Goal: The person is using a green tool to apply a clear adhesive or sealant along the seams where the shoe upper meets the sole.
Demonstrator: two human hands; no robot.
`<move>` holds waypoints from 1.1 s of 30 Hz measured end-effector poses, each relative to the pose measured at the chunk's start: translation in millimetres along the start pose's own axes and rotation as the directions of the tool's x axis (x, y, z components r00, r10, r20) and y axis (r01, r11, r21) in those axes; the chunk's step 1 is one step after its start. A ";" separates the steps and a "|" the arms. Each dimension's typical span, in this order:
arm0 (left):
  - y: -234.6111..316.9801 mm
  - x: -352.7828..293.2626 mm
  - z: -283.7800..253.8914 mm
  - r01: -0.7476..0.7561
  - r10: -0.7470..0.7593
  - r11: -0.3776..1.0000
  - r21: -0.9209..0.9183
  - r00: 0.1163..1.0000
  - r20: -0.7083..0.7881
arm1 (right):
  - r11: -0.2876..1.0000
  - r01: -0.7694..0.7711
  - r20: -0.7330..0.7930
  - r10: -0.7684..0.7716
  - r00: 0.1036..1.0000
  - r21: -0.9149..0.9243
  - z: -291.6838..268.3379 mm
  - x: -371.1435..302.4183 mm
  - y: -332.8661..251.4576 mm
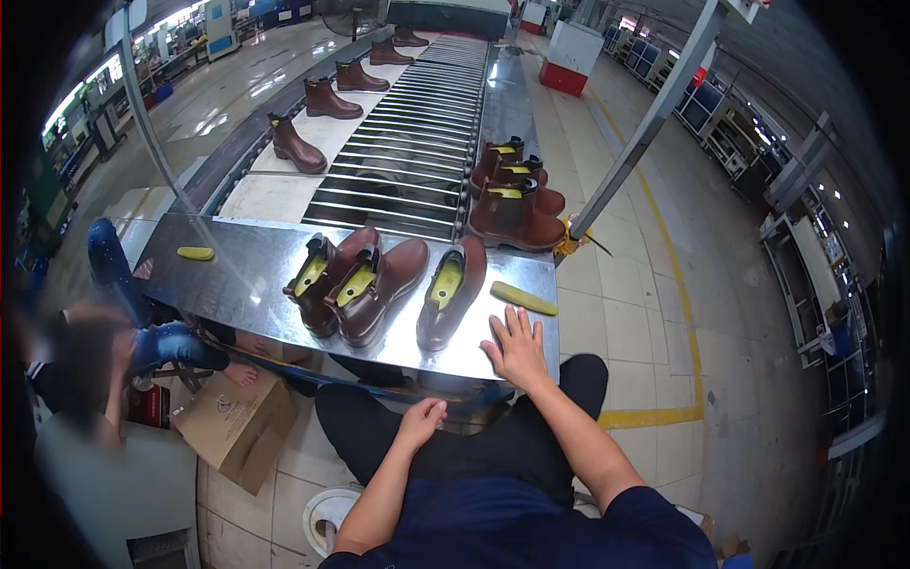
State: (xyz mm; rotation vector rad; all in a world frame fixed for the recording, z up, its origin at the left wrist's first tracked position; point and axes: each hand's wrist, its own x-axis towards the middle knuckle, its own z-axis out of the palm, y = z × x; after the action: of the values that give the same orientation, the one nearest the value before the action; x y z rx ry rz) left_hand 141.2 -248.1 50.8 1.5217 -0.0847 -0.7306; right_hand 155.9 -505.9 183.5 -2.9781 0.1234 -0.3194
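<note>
My right hand [519,351] lies on the metal tabletop [256,303] with its fingers spread and nothing in its grasp. Just beyond its fingertips is a long yellow-green pad [524,298]. My left hand [420,424] is held over my lap near the table edge, its fingers curled closed; nothing shows in it. Left of my right hand stands a single brown ankle boot [463,284] with a yellow-green lining. A pair of like boots [384,289] stands further left, openings toward me. Several more brown boots [517,204] are grouped at the table's right corner.
A roller conveyor [403,161] runs away from the table, with a row of brown boots [330,100] along its left side. Another yellow-green pad [196,253] lies at the table's left. A metal post [645,123] rises at right. Seated at left is another person beside a cardboard box [237,422].
</note>
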 end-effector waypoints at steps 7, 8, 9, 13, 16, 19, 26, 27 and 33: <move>-2.8 3.4 20.6 -0.068 0.034 0.923 0.378 0.995 0.095 | 0.999 -0.031 -0.007 0.031 0.999 0.007 0.1 3.0 1.6; -4.8 4.4 21.1 -0.084 0.054 0.910 0.406 0.995 0.084 | 1.000 -0.022 -0.030 0.023 0.999 0.019 0.9 2.3 2.2; -6.9 6.6 21.5 -0.119 0.093 0.918 0.379 0.992 0.084 | 0.999 -0.025 -0.032 0.026 0.999 0.027 1.6 1.5 2.5; -16.6 15.3 17.7 -0.048 0.030 0.915 0.401 0.998 0.053 | 0.998 -0.033 -0.032 0.035 0.999 0.061 2.2 0.7 3.4; -19.9 21.4 12.3 0.076 -0.120 0.794 0.603 0.992 0.033 | 0.997 -0.017 -0.033 0.020 0.999 0.071 3.1 1.7 5.8; -16.5 22.4 8.2 0.068 -0.083 0.788 0.612 0.997 -0.004 | 0.994 -0.009 -0.037 0.013 0.999 0.105 6.0 1.4 10.6; 8.3 -12.1 18.7 0.031 0.101 0.762 0.647 0.981 -0.165 | 0.965 0.050 -0.163 -0.007 0.987 0.256 15.1 -2.9 24.3; 14.6 -18.9 20.9 0.058 0.092 0.772 0.633 0.975 -0.202 | 0.964 0.055 -0.181 -0.007 0.983 0.262 15.7 -3.2 25.3; 41.2 -54.7 65.3 -0.006 0.102 0.826 0.564 0.985 -0.138 | 0.954 0.064 -0.186 -0.009 0.982 0.293 22.8 -2.7 30.9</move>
State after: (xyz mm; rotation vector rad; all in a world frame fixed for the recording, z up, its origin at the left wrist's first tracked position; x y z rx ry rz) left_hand 82.0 -283.5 115.6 2.1331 -0.2372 -0.5530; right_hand 156.2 -533.0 156.3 -2.6509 0.0351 -0.5632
